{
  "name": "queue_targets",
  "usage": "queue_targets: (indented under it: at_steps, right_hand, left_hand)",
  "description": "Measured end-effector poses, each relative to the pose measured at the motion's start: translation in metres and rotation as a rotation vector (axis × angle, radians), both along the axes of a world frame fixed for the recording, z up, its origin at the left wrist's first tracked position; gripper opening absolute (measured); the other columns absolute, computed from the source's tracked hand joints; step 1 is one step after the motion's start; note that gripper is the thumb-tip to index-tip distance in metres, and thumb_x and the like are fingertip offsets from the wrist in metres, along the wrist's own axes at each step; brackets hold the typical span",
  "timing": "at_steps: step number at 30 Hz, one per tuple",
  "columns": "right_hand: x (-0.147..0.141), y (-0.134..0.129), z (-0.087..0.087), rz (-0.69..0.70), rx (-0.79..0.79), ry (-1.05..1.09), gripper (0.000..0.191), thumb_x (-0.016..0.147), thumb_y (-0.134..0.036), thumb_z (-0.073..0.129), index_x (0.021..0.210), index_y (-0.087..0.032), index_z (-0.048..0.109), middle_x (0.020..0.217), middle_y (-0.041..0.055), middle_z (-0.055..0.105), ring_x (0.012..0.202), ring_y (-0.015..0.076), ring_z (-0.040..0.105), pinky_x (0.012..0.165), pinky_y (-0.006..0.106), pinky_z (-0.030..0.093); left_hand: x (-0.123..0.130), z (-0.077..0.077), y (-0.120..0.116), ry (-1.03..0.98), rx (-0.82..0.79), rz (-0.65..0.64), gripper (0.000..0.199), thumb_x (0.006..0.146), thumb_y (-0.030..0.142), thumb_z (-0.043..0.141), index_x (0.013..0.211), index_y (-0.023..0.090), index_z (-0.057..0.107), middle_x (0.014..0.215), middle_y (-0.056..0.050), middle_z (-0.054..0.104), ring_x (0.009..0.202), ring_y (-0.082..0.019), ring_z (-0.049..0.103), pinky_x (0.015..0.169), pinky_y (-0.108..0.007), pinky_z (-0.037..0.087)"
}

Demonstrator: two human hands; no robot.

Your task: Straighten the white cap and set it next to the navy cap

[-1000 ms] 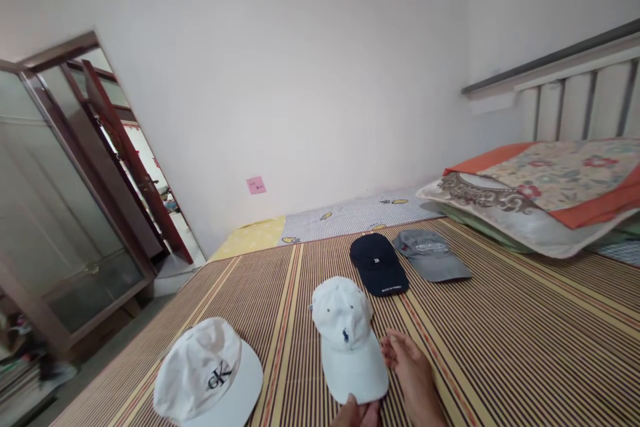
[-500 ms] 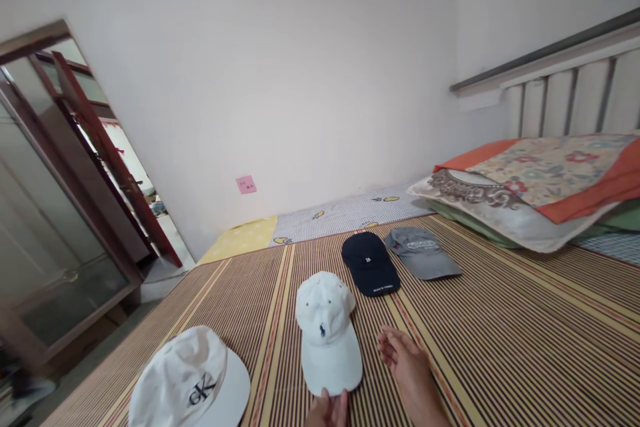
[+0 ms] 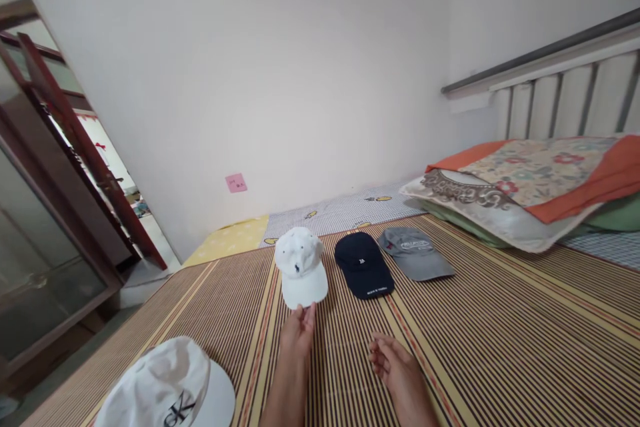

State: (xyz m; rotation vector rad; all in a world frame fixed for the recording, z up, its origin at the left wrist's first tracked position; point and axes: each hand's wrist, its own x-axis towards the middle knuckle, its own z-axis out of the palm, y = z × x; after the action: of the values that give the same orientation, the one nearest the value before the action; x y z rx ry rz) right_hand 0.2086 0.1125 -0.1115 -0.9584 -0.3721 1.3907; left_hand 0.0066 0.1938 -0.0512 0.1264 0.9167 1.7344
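The left hand (image 3: 299, 332) reaches forward over the striped bed mat (image 3: 500, 333), and its fingers (image 3: 306, 315) meet the brim edge of the white polo cap (image 3: 301, 265). They seem to pinch that edge between thumb and fingertips, though the hand hides the contact itself. The cap lies flat on the mat, crown up. Its long axis runs away from the person: the brim points back toward the person and the crown sits at the far end, toward the wall (image 3: 280, 80). A small dark logo faces up on the front panel.

The right hand (image 3: 395, 367) rests on the mat to the right, well apart from the cap, holding nothing, its fingers loosely curled and slightly parted.

The white polo cap is the leftmost of 3 caps in a row. Just beside it to the right is a navy cap (image 3: 361, 265), and next a grey cap (image 3: 414, 253), each with its brim toward the person. A second white cap (image 3: 167, 390) with a black logo lies near the lower left, apart from the row. Pillows (image 3: 525, 193) are stacked at the right below the headboard (image 3: 565, 93).
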Motion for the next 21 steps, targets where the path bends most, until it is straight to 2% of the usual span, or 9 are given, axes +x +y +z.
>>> queue_targets:
  at_steps: [3,6,13,21]
  right_hand:
    - [0.001,0.003,-0.005,0.025,0.019,-0.003,0.042,0.055,-0.042,0.088,0.088,-0.018,0.077,0.073,0.0041,0.077,0.064,0.0206,0.07,0.055,0.028,0.052]
    - [0.002,0.001,-0.003,0.065,0.03,-0.002,0.041,0.058,-0.041,0.089,0.09,-0.018,0.078,0.075,0.0054,0.078,0.065,0.0201,0.071,0.057,0.028,0.053]
    - [-0.003,-0.002,0.003,0.06,0.026,0.003,0.038,0.057,-0.039,0.091,0.085,-0.018,0.078,0.072,0.0045,0.076,0.062,0.0183,0.069,0.054,0.025,0.05]
    - [0.003,-0.006,0.005,0.148,0.014,0.01,0.041,0.06,-0.04,0.091,0.093,-0.018,0.079,0.078,0.0069,0.078,0.069,0.0216,0.072,0.059,0.029,0.054]
  left_hand:
    - [0.001,0.002,0.032,-0.013,-0.09,0.009,0.03,0.101,0.016,0.059,0.13,0.015,0.061,0.116,-0.009,0.074,0.087,-0.016,0.074,0.07,-0.029,0.066]
    - [0.003,-0.004,0.044,-0.01,-0.162,0.02,0.03,0.099,0.027,0.065,0.127,0.016,0.063,0.119,-0.008,0.071,0.089,-0.017,0.072,0.072,-0.032,0.064]
    - [0.004,-0.021,0.035,0.035,-0.256,0.024,0.026,0.099,0.03,0.065,0.121,0.016,0.066,0.117,-0.007,0.071,0.093,-0.019,0.071,0.078,-0.036,0.063]
    - [0.005,-0.017,0.023,0.042,-0.273,0.009,0.022,0.099,0.027,0.065,0.118,0.016,0.067,0.113,-0.006,0.072,0.091,-0.017,0.071,0.077,-0.034,0.063]
